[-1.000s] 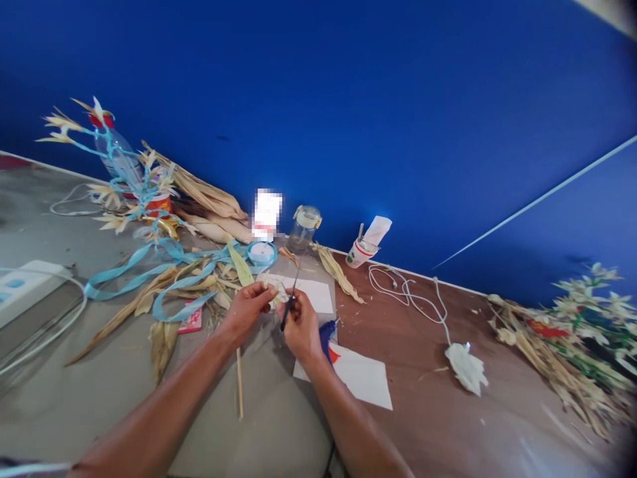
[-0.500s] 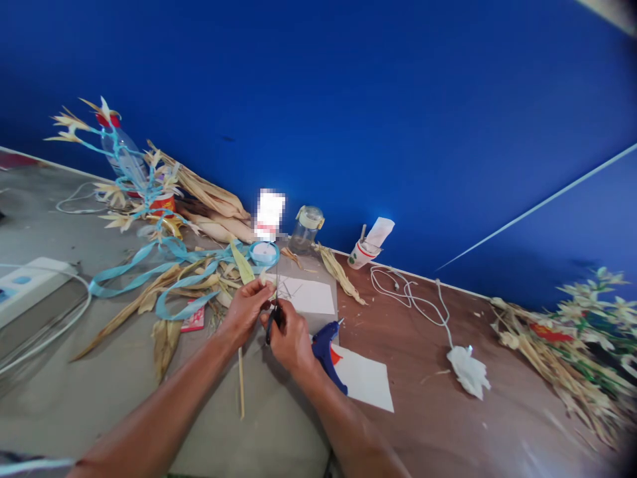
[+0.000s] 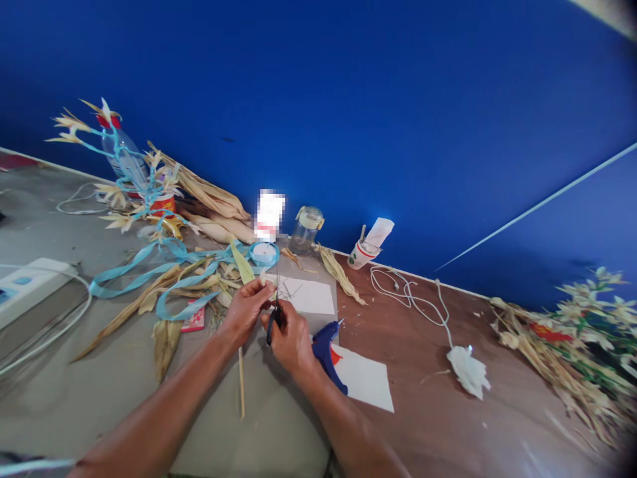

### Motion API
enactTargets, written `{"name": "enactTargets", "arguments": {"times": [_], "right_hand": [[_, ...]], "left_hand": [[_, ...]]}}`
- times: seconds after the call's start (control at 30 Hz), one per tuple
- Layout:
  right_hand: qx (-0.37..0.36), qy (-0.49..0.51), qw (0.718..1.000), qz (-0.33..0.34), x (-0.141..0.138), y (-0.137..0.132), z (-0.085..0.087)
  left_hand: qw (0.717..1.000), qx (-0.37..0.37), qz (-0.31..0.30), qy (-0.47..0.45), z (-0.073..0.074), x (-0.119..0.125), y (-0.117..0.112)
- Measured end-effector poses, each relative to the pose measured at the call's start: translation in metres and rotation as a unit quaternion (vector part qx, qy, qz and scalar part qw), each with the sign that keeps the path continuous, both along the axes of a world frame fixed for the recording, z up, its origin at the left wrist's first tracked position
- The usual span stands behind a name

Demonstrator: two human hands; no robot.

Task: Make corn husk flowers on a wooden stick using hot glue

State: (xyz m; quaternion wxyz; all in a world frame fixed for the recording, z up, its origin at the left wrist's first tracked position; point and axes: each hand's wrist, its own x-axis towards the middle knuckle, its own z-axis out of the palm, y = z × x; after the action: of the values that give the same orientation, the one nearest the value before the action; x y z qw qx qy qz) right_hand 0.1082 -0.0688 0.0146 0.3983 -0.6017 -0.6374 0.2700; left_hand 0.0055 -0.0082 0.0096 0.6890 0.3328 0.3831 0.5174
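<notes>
My left hand [image 3: 249, 305] pinches a small pale piece of corn husk [image 3: 265, 279] between thumb and fingers. Close beside it, my right hand [image 3: 288, 335] is closed on black-handled scissors [image 3: 275, 320], whose thin blades point up and away near the husk piece. Whether the blades touch the husk, I cannot tell. Just beyond both hands lies a white sheet [image 3: 313, 296] with several thin dark wires on it. A blue glue gun [image 3: 326, 352] with a red trigger rests to the right of my right wrist, partly over a second white sheet [image 3: 371, 382].
Blue ribbon [image 3: 144, 255] and dried corn husks [image 3: 129, 312] spread over the left side. Behind them stands a plastic bottle [image 3: 124, 153] with husk flowers on blue stems. A glass jar [image 3: 306, 229], a paper cup [image 3: 361, 254], and white cable [image 3: 413, 299] lie along the wall.
</notes>
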Motion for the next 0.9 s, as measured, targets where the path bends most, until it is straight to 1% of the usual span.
{"name": "enactTargets", "arguments": {"times": [0.2, 0.53, 0.73, 0.9], "right_hand": [[0.006, 0.002, 1.000, -0.006, -0.0001, -0.0004, 0.0008], [0.010, 0.021, 1.000, -0.003, -0.0009, 0.0002, -0.0003], [0.008, 0.009, 1.000, -0.009, -0.0017, -0.0008, 0.0037], [-0.001, 0.001, 1.000, -0.009, -0.0011, -0.0012, 0.0055]], "left_hand": [[0.999, 0.019, 0.002, 0.027, -0.0010, -0.0001, -0.0004], [0.999, 0.025, 0.007, 0.029, -0.0008, 0.0010, -0.0012], [0.999, 0.025, 0.004, 0.034, 0.0028, 0.0010, -0.0020], [0.999, 0.025, 0.008, 0.041, 0.0002, 0.0013, -0.0009]]}}
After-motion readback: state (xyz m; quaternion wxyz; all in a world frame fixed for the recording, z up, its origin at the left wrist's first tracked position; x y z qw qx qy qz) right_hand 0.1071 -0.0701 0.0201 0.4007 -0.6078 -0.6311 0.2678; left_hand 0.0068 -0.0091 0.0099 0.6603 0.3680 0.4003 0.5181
